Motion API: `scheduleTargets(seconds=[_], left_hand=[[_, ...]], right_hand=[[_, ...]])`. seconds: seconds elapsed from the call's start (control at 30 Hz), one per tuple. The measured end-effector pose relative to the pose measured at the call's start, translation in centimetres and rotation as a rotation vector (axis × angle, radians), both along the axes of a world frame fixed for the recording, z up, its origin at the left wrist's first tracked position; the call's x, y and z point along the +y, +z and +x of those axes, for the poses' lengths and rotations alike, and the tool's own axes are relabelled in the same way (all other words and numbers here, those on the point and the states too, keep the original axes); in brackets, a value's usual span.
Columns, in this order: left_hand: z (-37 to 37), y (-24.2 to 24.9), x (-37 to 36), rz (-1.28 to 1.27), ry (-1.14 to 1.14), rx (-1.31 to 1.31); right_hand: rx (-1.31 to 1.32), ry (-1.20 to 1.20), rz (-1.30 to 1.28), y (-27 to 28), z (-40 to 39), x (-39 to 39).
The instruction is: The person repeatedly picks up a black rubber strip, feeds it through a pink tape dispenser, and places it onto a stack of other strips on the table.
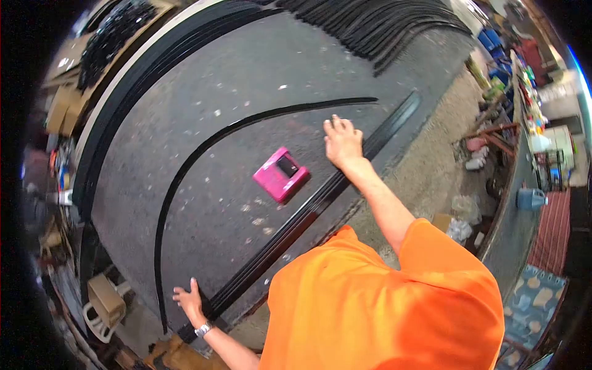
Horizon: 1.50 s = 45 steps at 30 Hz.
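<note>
Near the lower left corner of the dark table (234, 179), my left hand (190, 302) has its fingers spread, with a watch on the wrist. It is beside the left end of a bundle of long black strips (265, 253) along the near edge. My right hand (343, 143) is over the table by the upper right part of that bundle, fingers apart, nothing visible in it. Between the bundle and a single curved black strip (203, 145) lies a pink box-like object (281, 175) with a dark item in its opening.
Many black strips (351, 24) lie at the table's far end, and more (114, 105) run along its left edge. A cardboard box (106, 300) rests on a white chair at the lower left. A blue jug (531, 199) stands on a surface at the right.
</note>
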<state>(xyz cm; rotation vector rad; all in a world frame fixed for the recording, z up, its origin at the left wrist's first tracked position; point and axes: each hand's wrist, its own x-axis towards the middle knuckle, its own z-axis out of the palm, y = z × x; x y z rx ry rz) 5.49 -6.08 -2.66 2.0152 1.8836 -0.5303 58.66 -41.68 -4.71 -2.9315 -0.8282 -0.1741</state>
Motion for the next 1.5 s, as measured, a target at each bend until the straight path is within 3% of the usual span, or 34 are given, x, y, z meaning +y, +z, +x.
scheduleTargets(seconds=[0.5, 0.7, 0.9, 1.3, 1.5], left_hand=[[0.0, 0.4, -0.6, 0.022, 0.097, -0.028], [-1.4, -0.4, 0.2, 0.018, 0.117, -0.079], [2.3, 2.7, -2.1, -0.026, 0.19, -0.112], [-1.7, -1.6, -0.1, 0.118, -0.025, -0.071], [0.1, -0.6, -1.9, 0.13, 0.158, -0.145]], right_hand=[[0.0, 0.168, 0.27, 0.6, 0.8, -2.4], [-0.016, 0.188, 0.258, 0.3, 1.0, -2.5], [0.005, 0.186, 0.239, 0.5, 0.9, -2.6], [-0.011, 0.169, 0.091, 1.2, 1.0, -1.9], [-0.086, 0.231, 0.083, -0.6, 1.2, -2.3]])
